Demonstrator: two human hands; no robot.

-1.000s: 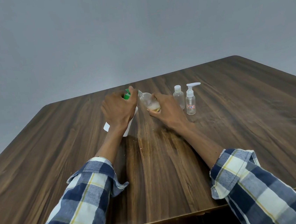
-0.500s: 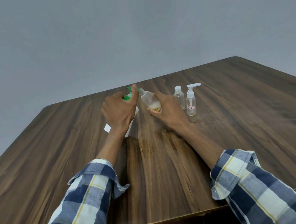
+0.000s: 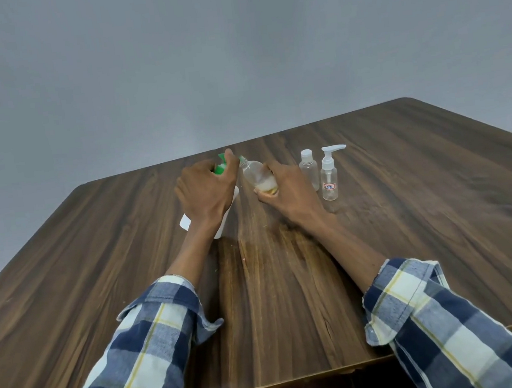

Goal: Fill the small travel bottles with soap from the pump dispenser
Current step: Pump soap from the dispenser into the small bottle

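Little has shifted over the last second: the left thumb sat a touch higher on the pump half a second ago and has settled back, while the tilted bottle stays at the spout.

The left hand (image 3: pixel 206 196) curls over the green pump head (image 3: pixel 221 167) of the white soap dispenser (image 3: pixel 228 211), thumb on top, so its grip is clenched round the pump. The right hand (image 3: pixel 289 190) grasps the small clear travel bottle (image 3: pixel 257 176) by its lower end, fingers wrapped beneath.

That bottle lies just right of the left hand, its long axis slanting up and left so that the open neck meets the spout; the next press likely depends on keeping that mouth under the nozzle. Both hands are equally close to the meeting point.

Clear-walled, the bottle shows a shallow pool of pale yellowish soap near its base, so it appears only partly filled.

Further right on the worktop (image 3: pixel 408 209), 2 more bottles stand upright and side by side: a capped bottle (image 3: pixel 308 169) and a pump-topped bottle (image 3: pixel 329 175) with a small label. Both look empty.
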